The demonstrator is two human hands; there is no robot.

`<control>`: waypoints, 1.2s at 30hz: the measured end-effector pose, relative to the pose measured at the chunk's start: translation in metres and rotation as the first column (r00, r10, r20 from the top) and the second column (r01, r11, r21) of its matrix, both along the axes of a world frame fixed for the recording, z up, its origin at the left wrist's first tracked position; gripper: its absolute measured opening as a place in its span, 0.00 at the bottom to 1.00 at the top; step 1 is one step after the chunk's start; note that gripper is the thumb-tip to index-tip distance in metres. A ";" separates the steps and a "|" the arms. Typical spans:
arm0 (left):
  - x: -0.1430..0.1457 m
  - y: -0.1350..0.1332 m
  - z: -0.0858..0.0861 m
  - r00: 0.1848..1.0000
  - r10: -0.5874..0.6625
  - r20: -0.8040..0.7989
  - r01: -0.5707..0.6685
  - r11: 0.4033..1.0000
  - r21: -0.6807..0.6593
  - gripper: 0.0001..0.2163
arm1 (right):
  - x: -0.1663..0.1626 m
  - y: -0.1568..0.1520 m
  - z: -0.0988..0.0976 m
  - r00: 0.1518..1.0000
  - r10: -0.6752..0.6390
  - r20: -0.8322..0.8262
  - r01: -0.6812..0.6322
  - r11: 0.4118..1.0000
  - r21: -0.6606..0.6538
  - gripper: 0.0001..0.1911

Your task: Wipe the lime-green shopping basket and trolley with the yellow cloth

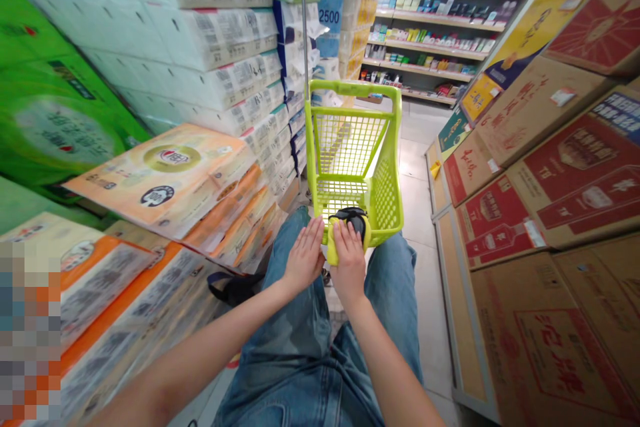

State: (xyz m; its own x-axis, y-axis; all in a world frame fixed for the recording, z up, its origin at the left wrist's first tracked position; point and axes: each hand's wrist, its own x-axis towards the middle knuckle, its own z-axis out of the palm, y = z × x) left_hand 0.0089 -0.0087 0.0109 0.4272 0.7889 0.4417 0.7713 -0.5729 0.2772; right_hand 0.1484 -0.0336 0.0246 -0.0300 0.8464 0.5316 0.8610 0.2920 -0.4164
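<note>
The cart is glossy lime plastic mesh, with a thin metal pole. The boxes are matt cardboard, and the tissue packs wear shiny plastic film. The jeans are faded denim cloth, and the floor tiles are smooth.

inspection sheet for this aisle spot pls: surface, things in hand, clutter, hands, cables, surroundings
surface: pale tiled floor of a narrow aisle
job's things: lime green mesh basket ahead of the knees; yellow and black part at its near end
clutter: black strap beside the left leg
grippers: left hand flat, fingers out, beside the yellow and black part; right hand laid on top of it, fingers stretched, not clenched
cables: nothing seen
surroundings: stacked tissue packs on the left, cartons on the right, stocked shelves at the far end
</note>
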 end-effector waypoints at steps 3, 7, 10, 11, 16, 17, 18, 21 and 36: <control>-0.003 0.001 0.001 1.000 -0.009 -0.017 0.009 1.000 0.005 0.38 | -0.008 0.001 0.003 0.999 0.045 0.026 -0.045 0.999 -0.007 0.35; -0.007 0.003 0.002 0.998 -0.011 -0.056 0.012 1.000 0.020 0.38 | 0.032 -0.004 0.005 0.982 0.160 0.100 -0.158 0.987 -0.030 0.39; -0.008 0.004 0.003 0.997 -0.006 -0.074 0.008 1.000 0.026 0.39 | 0.082 -0.007 0.003 0.990 0.099 0.097 -0.098 0.995 -0.016 0.40; -0.007 0.004 0.003 0.997 -0.005 -0.076 0.008 1.000 0.027 0.39 | 0.097 -0.008 0.002 0.995 0.061 0.082 -0.061 0.998 -0.005 0.39; -0.004 0.003 0.002 0.998 0.000 -0.062 0.002 1.000 0.027 0.39 | 0.117 -0.005 -0.005 0.998 -0.065 0.006 0.065 0.997 0.039 0.36; -0.004 0.003 0.002 0.998 0.004 -0.059 -0.002 1.000 0.026 0.39 | 0.110 -0.005 -0.006 0.995 -0.096 -0.006 0.096 0.995 0.038 0.37; -0.004 0.002 0.002 0.998 0.007 -0.059 -0.006 1.000 0.026 0.39 | 0.099 -0.005 -0.006 0.992 -0.122 -0.014 0.122 0.992 0.032 0.38; -0.006 0.002 0.001 0.998 0.014 -0.060 -0.013 1.000 0.020 0.39 | 0.062 -0.007 -0.007 0.994 -0.113 -0.007 0.113 0.994 -0.009 0.43; -0.015 0.004 0.001 0.995 -0.014 -0.098 0.018 0.999 0.035 0.38 | 0.003 -0.008 0.005 0.978 0.130 0.165 -0.118 0.990 -0.079 0.41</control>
